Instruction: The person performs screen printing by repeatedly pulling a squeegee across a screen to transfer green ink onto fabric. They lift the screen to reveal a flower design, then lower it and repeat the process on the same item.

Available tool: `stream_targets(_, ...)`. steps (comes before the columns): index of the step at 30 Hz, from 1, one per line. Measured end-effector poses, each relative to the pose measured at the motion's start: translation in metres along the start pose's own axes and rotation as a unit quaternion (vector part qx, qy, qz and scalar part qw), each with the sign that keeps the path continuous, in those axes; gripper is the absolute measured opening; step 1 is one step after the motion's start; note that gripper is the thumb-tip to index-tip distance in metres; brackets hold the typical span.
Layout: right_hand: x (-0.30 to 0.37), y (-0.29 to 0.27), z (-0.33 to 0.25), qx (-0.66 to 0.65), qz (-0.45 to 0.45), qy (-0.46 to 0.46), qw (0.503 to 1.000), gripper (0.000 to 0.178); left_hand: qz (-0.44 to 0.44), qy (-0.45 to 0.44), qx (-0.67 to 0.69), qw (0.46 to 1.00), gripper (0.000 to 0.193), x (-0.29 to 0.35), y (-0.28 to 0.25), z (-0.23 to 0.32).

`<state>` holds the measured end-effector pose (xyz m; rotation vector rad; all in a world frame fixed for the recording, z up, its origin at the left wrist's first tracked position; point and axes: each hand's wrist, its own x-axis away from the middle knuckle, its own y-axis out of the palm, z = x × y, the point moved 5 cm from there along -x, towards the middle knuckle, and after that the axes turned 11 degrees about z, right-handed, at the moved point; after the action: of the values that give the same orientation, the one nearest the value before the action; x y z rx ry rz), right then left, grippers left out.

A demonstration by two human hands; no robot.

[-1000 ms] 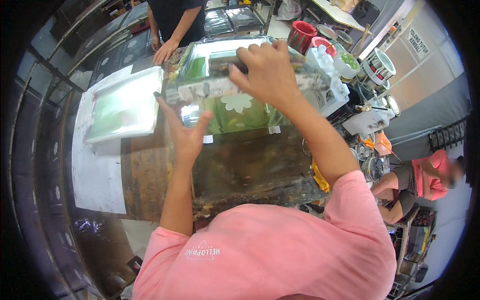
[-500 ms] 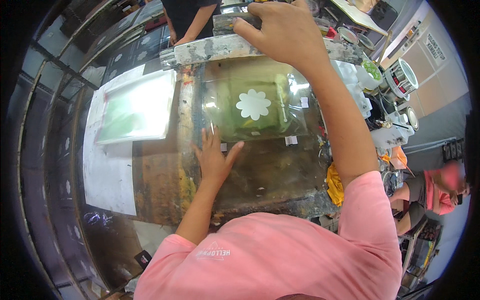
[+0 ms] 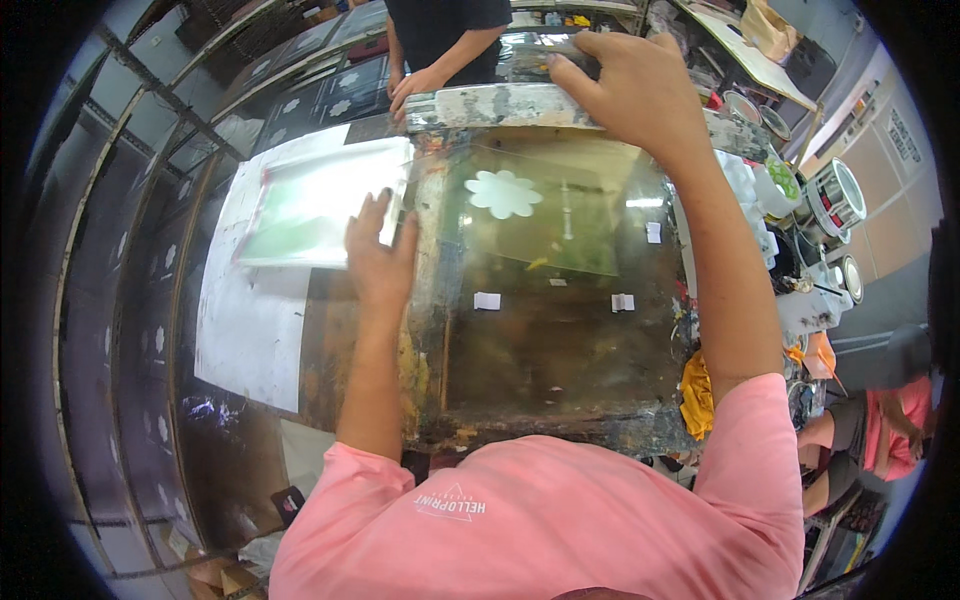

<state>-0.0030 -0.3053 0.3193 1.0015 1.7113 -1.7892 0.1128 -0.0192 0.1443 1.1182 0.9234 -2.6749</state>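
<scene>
A paint-stained screen-printing frame (image 3: 430,300) lies nearly flat on the table, with a white flower shape (image 3: 503,193) showing on its greenish mesh. My right hand (image 3: 625,85) grips the far bar of the frame. My left hand (image 3: 378,255) rests open and flat on a clear green-tinted sheet (image 3: 310,205) beside the frame's left edge. Small white tape pieces (image 3: 487,300) sit on the mesh.
A person in black stands across the table, a hand (image 3: 415,88) on the frame's far corner. White paper (image 3: 250,320) covers the table at left. Paint tins (image 3: 835,195) and containers crowd the right side. A seated person in red (image 3: 880,430) is at right. A yellow rag (image 3: 697,395) lies by the frame.
The frame, raised a second ago, has come down nearly flat. My left hand moved from under the frame out to the green sheet at its left.
</scene>
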Motion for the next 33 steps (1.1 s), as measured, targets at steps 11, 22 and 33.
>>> stream_targets(11,0.004,-0.001,-0.004,0.000,0.019,-0.007,1.000,0.051,0.006,-0.023,-0.074,0.997,0.070,-0.074,-0.033,-0.158)
stream_targets(22,-0.001,0.005,0.011,0.012,0.032,-0.032,0.999,0.056,-0.023,0.030,-0.075,0.996,0.055,0.026,-0.015,-0.130)
stream_targets(33,0.006,0.005,0.005,0.004,0.048,-0.054,0.997,0.054,0.028,-0.087,-0.127,0.988,0.034,-0.011,-0.022,-0.147)
